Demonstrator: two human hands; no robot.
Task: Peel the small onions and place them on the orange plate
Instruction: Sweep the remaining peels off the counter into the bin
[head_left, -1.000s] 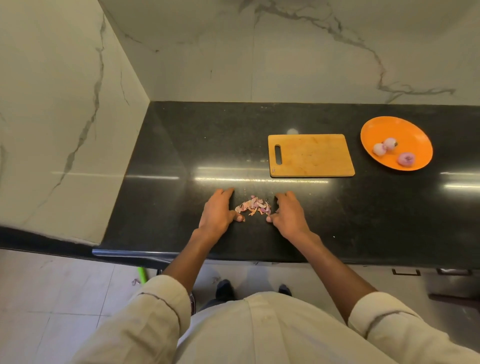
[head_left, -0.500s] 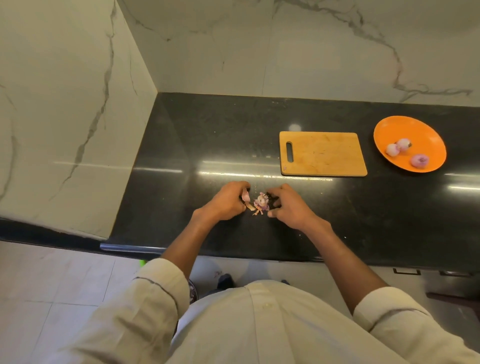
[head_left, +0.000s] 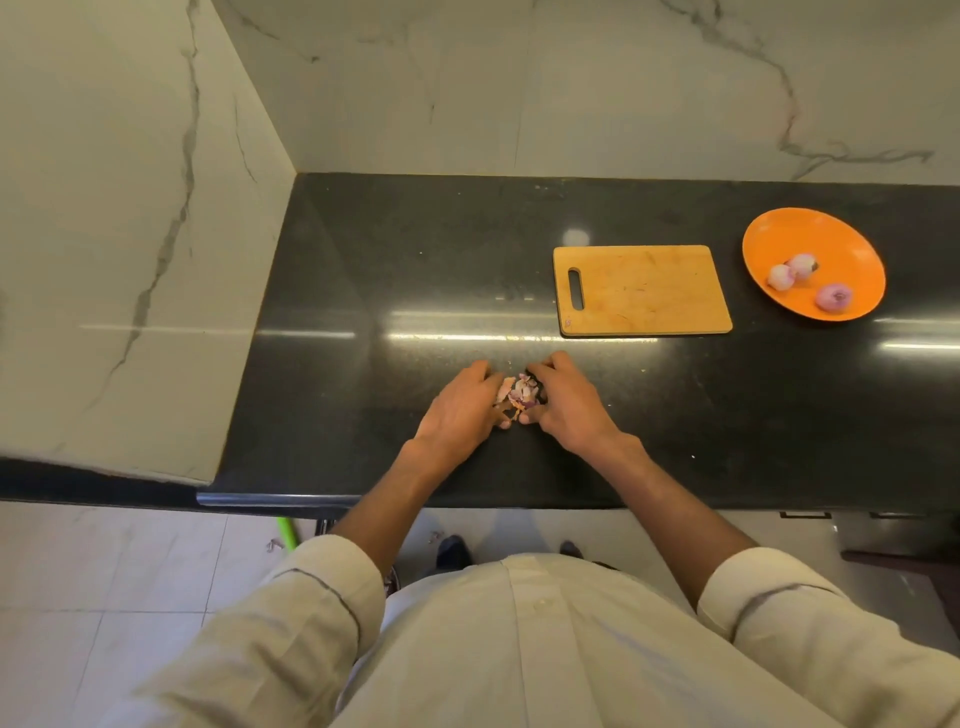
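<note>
Three peeled small onions already lie on the orange plate, well to the right on the black counter, with a bare wooden cutting board between the plate and the hands. No unpeeled onion shows anywhere, so the peeling looks finished and this is likely clean-up. Both hands are at the near middle of the counter, closing in on a small heap of onion skins from either side. The left hand has its fingers curled inward against the heap, and the right hand mirrors it, fingers bent round the far side and thumb tucked low; each grip is cupped round the scraps, pressing them together rather than spread flat, though how firmly either one holds is hard to tell because the fingertips are hidden by the skins. The main risk from here is that the skins are thin, light and loose: if the hands lift before the heap is properly pinched between them, flakes could slip out through the gap near the thumbs and scatter on the counter or fall over its front edge to the tiled floor. A few pale specks already lie on the counter near the board.
</note>
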